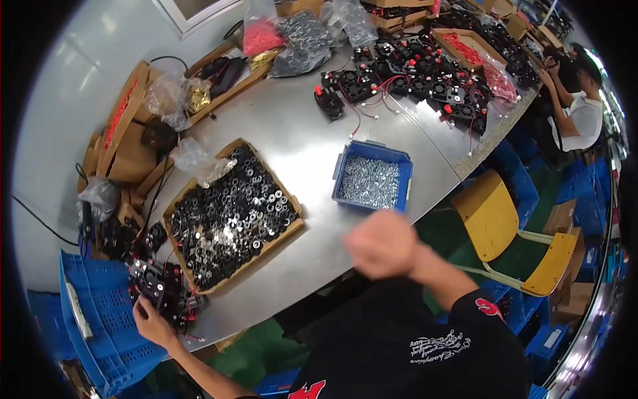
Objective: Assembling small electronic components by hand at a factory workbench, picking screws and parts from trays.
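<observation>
Bin [406, 181] right of tray [269, 248]

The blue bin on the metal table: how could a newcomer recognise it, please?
On the metal table, find the cardboard tray of mostly black rings. To its right, beyond the right hand, stands the blue bin, filled instead with small silvery pieces.

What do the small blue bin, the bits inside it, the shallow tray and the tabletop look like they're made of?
Blue bin: likely plastic, smooth, with a moulded-looking rim. Bits: probably metal, bright silvery, judging by their glints. Tray: seemingly cardboard, matte brown, with thin, plain walls. Tabletop: apparently metal, perhaps stainless steel, satin grey with soft, blurred reflections.
</observation>
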### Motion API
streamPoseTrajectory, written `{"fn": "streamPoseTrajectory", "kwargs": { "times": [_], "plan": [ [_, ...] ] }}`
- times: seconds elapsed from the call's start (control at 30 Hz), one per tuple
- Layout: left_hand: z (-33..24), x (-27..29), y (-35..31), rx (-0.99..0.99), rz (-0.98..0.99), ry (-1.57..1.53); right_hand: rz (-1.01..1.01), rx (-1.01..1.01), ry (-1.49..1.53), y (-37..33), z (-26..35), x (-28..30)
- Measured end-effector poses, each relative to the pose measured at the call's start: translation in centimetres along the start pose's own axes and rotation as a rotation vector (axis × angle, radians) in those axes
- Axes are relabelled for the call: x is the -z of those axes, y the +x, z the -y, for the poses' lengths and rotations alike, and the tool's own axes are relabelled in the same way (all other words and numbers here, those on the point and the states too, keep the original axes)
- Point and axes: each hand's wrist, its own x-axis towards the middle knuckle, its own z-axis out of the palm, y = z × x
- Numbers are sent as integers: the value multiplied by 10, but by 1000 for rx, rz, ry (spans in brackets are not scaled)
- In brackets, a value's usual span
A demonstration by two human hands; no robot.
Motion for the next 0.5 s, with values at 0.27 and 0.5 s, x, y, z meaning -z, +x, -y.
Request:
{"fn": "streamPoseTrajectory", "kwargs": {
  "times": [0.27,0.5],
  "plan": [
    [49,-53,42,-383,-17,549,116,-634,-1015,13,-281,94],
    [-31,-70,41,-422,-282,659,427,-741,-884,-19,-356,181]
  ]
}}
